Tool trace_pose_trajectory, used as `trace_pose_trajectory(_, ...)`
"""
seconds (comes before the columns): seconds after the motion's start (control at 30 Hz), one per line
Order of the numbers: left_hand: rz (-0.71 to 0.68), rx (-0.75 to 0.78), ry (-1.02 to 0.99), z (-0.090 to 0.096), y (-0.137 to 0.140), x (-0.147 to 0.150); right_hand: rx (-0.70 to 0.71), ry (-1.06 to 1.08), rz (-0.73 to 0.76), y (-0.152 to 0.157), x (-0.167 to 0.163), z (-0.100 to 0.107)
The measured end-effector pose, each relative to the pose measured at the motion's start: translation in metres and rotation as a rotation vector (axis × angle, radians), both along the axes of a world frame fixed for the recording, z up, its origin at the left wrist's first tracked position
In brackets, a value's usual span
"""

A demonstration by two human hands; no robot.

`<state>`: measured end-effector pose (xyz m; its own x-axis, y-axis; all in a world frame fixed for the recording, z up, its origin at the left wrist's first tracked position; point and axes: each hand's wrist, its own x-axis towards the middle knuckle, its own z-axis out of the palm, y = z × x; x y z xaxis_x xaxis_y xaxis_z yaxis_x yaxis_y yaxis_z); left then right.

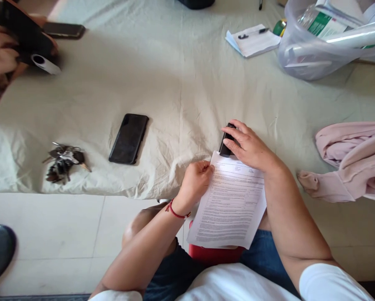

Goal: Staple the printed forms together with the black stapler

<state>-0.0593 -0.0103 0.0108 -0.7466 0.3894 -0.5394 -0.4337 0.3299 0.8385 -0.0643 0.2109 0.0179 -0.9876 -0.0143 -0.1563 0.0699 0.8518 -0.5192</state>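
Observation:
Printed sheets of paper (pixel 229 205) hang over the near edge of the cloth-covered table, above my lap. My left hand (pixel 196 179) pinches their upper left side between thumb and fingers. At the top edge of the paper is a black stapler (pixel 225 144), its near end meeting the sheets. My right hand (pixel 246 144) is closed over the stapler from the right, thumb and fingers lying across it. The palm side is hidden, and the stapler's jaws cannot be made out.
A black phone (pixel 129 139) and a bunch of keys (pixel 65 161) lie to the left. Far right stands a clear plastic tub (pixel 295 58) near a notepad (pixel 253 39) with a pen. Pink fabric (pixel 353 163) lies at right. Another person's hand (pixel 1 50) holds a dark object.

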Motion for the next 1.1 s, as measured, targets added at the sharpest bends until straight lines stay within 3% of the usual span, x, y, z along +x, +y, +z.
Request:
trace_pose_trajectory(0.13, -0.008, -0.033, 0.032, 0.000, 0.003, 0.000, -0.026, 0.026, -0.002, 0.003, -0.003, -0.001)
trace_pose_trajectory(0.33, -0.060, -0.094, 0.093, -0.005, 0.004, 0.000, -0.025, 0.209, -0.168, -0.005, -0.018, -0.014)
trace_pose_trajectory(0.6, -0.059, -0.086, 0.112, -0.008, 0.005, 0.000, -0.014, 0.026, -0.272, -0.018, -0.030, -0.036)
trace_pose_trajectory(0.8, -0.081, -0.085, 0.113, -0.009, 0.006, -0.001, 0.005, -0.063, -0.239, -0.025, -0.028, -0.029)
trace_pose_trajectory(1.1, -0.086, -0.092, 0.102, -0.007, 0.007, -0.001, 0.201, -0.156, -0.191, -0.041, -0.025, -0.010)
